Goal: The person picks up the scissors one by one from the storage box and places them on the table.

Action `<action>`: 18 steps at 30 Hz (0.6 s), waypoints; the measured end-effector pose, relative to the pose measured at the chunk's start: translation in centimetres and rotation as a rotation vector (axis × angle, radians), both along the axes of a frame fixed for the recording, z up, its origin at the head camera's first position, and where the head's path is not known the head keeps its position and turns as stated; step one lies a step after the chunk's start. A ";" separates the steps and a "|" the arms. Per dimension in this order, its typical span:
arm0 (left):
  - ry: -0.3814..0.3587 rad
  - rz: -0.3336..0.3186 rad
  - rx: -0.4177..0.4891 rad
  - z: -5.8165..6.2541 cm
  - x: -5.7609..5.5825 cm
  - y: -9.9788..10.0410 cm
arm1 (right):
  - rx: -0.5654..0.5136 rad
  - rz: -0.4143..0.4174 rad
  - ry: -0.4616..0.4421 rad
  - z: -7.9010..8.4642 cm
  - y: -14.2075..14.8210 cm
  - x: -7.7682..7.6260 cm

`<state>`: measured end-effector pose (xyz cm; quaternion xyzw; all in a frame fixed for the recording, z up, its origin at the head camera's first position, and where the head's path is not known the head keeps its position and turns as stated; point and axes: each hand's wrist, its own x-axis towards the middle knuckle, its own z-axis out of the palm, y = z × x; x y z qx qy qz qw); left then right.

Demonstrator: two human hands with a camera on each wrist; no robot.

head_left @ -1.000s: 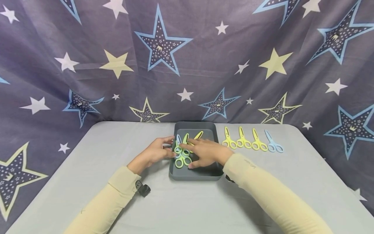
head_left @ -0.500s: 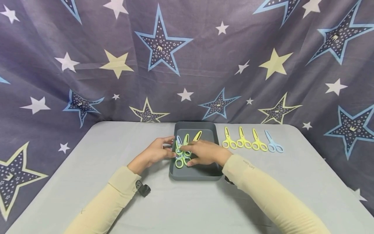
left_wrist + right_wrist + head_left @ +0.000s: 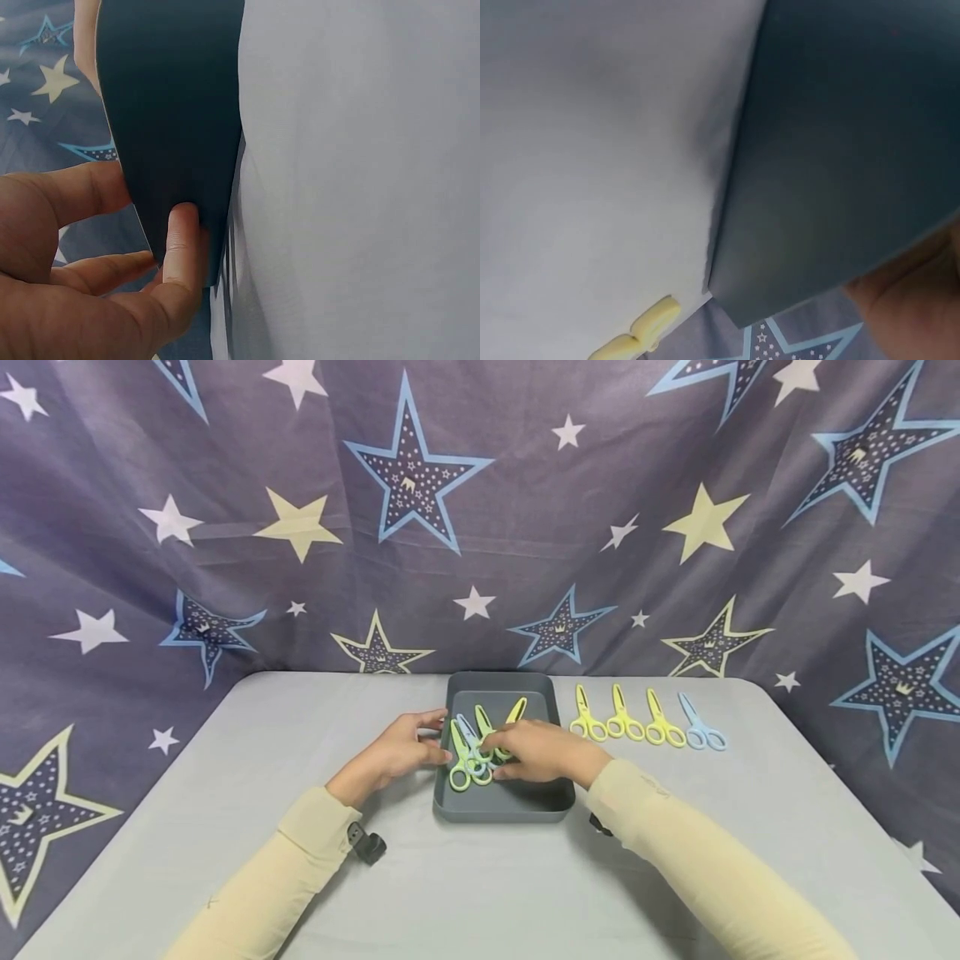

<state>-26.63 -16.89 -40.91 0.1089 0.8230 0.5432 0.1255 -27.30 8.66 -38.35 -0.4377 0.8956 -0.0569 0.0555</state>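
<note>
A dark grey tray (image 3: 498,806) stands at the middle of the table, holding several pairs of child's scissors. My left hand (image 3: 397,752) grips its left wall; the left wrist view shows one digit against the outer side and other fingertips at the rim. Inside, my right hand (image 3: 543,750) is bent over the handles of green scissors (image 3: 483,718), thumb and fingers close together there. Green scissors (image 3: 458,752) and blue scissors (image 3: 468,735) lie fanned to the left. Yellow scissors (image 3: 516,710) point up beyond the right hand, their handles mostly covered.
Right of the tray, several yellow scissors (image 3: 624,722) and one pair of blue scissors (image 3: 701,733) lie in a row near the back of the grey-covered table (image 3: 480,893). A star-patterned curtain (image 3: 480,527) hangs behind the table.
My right hand has shifted right inside the tray. The overlapped scissors have spread apart, the blue pair now angled between the two green ones. My left hand stays at the tray wall.
</note>
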 end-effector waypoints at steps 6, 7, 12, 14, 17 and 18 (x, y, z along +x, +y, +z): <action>-0.006 0.004 0.007 0.0 0.0 0.0 | -0.009 0.028 -0.028 0.5 0.9 0.1; -0.006 0.005 0.004 0.0 0.0 0.0 | -0.011 0.030 -0.039 0.6 1.0 0.1; -0.008 0.008 -0.013 0.2 0.1 -0.1 | -0.024 0.047 -0.063 0.9 1.1 0.1; -0.010 0.005 -0.013 0.2 0.1 -0.1 | -0.039 0.058 -0.059 1.0 1.1 0.0; -0.012 0.003 -0.005 0.2 0.1 0.0 | -0.074 0.059 -0.060 1.1 1.0 -0.1; -0.010 -0.001 -0.001 0.2 0.1 0.0 | -0.087 0.055 -0.059 1.1 1.0 -0.1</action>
